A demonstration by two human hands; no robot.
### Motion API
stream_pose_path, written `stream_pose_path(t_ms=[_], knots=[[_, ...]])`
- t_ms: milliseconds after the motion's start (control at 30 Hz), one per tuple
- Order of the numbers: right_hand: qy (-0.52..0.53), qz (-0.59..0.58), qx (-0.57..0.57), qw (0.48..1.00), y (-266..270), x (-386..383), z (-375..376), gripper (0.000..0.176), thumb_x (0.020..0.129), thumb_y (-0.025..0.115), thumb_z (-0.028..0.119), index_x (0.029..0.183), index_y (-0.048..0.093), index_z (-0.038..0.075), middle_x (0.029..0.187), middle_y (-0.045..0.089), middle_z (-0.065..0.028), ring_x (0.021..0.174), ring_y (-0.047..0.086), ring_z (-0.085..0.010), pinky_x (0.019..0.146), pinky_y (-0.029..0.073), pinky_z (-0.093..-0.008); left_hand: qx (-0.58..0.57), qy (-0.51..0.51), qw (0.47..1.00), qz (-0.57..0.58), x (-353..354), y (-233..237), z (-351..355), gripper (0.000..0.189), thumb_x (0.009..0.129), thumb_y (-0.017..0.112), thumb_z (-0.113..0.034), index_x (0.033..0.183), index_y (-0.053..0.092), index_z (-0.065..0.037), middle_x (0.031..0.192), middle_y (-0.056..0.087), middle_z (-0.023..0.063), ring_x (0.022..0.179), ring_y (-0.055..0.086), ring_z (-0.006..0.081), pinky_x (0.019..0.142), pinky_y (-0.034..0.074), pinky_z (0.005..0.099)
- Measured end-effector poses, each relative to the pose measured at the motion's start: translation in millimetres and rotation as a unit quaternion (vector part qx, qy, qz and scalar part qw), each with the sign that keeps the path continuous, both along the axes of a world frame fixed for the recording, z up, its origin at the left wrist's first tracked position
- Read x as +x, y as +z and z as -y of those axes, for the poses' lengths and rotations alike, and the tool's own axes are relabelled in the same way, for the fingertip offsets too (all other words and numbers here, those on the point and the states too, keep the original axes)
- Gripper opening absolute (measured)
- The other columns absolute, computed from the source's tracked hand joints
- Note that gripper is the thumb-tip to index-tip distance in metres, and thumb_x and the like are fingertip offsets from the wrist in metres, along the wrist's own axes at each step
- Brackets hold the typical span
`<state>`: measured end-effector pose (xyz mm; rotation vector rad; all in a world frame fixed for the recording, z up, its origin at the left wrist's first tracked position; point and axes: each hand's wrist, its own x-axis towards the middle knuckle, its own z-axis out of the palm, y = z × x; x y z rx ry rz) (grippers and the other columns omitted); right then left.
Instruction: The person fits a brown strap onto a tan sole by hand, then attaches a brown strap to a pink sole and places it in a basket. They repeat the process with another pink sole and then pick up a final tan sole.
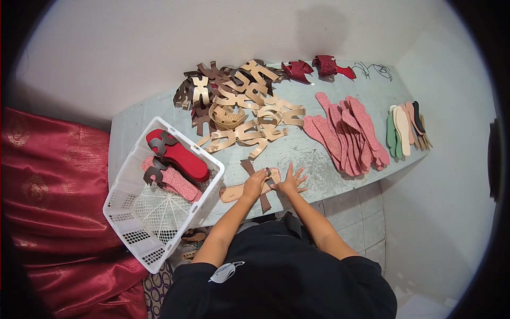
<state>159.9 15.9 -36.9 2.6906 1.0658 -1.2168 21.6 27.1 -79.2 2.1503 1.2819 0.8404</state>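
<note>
A tan insole (232, 193) lies on the table close in front of me, with a brown sandal strap (266, 204) crossing it. My left hand (255, 183) rests over the insole, its fingers closed together on the strap near the crossing. Beside it, my right hand (290, 182) has its fingers spread over the tabletop. The right thumb reaches to the insole's edge by the strap. The left hand covers part of the strap and insole.
A white plastic basket (126, 183) at left holds a red sole and a pink sole with dark straps. Behind lie piled tan and brown straps (234, 135). Pink soles (345, 138), green and beige insoles (402, 130) and dark red pieces (325, 66) sit further right.
</note>
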Motion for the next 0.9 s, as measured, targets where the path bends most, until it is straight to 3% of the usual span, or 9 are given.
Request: stream_pose_path(t_ms=[900], knots=[[-0.002, 0.012, 0.005, 1.000, 6, 2, 1, 0.127, 0.047, 0.082, 0.037, 0.137, -0.008, 0.028, 0.142, -0.014, -0.0127, 0.130, -0.012, -0.0373, 0.096, 0.003, -0.0648, -0.013, -0.081, 0.996, -0.018, -17, -11, -2, 0.022, 0.080, 0.056, -0.013, 0.100, 0.059, -0.003, 0.109, 0.056, 0.0106, 0.101, 0.054, 0.0259, 0.082, 0.047, 0.0331]])
